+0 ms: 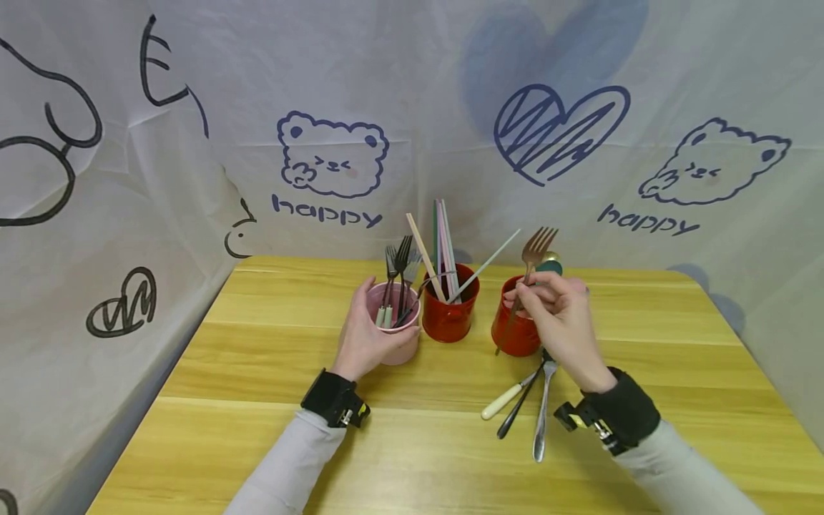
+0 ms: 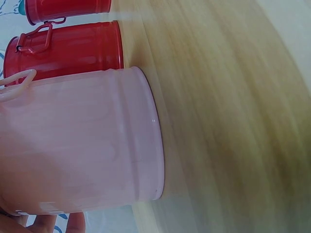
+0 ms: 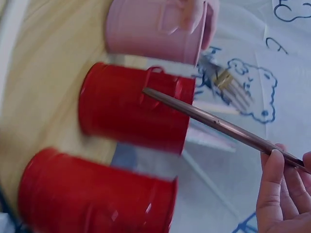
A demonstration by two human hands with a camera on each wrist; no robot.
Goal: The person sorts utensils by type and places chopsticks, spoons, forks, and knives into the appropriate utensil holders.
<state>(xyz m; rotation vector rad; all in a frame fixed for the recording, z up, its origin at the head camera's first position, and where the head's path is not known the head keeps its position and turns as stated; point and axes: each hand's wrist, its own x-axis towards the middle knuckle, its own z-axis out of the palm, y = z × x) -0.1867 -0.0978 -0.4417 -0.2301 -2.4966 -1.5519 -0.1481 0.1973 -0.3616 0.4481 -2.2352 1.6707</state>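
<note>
My left hand (image 1: 363, 336) holds the side of a pink bucket (image 2: 82, 141), with its thumb along the near side and its fingers around the far side. Several forks (image 1: 402, 261) stand in that bucket, some with pale green handles. In my right hand (image 1: 569, 325) a copper-coloured fork (image 1: 536, 250) is pinched between thumb and fingers, tines up. Its handle (image 3: 218, 124) slants down in front of the right red bucket (image 1: 515, 342), seen from the head. The right wrist view shows the fork's handle end overlapping the middle red bucket (image 3: 131, 107).
Several chopsticks (image 1: 444, 243) and thin sticks stand in the middle red bucket. On the wooden table (image 1: 412, 458) lie a cream-handled utensil (image 1: 502, 403), a dark handle (image 1: 515, 413) and a silver utensil (image 1: 543, 415). A drawn-on white cloth (image 1: 438, 107) hangs behind the table.
</note>
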